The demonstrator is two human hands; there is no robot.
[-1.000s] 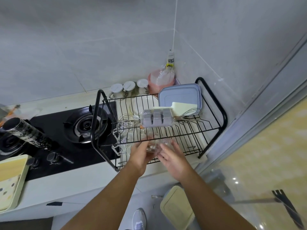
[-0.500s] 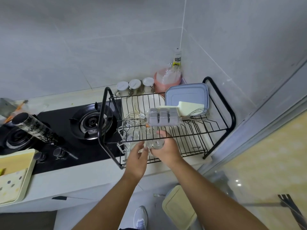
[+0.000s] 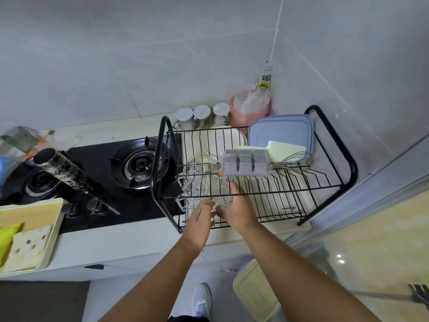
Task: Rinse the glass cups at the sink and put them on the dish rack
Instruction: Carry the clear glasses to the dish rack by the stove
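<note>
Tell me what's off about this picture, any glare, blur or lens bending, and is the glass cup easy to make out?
Head view: the wide lens bows the wall tile seams and counter edge; small glare spots on the glossy floor; light flat, shadows soft; the clear glass cup in the right hand nearly vanishes against the dish rack wires.

Right hand point(image 3: 240, 211) gripping glass cup point(image 3: 223, 201), left hand point(image 3: 200, 219) relaxed alongside

You can read no text here. The tube point(image 3: 266, 76) standing in the wall corner carries dark characters on its white and yellow label, too blurred to make out. A small bluish mark on a glass cup point(image 3: 196, 189) is equally illegible.
</note>
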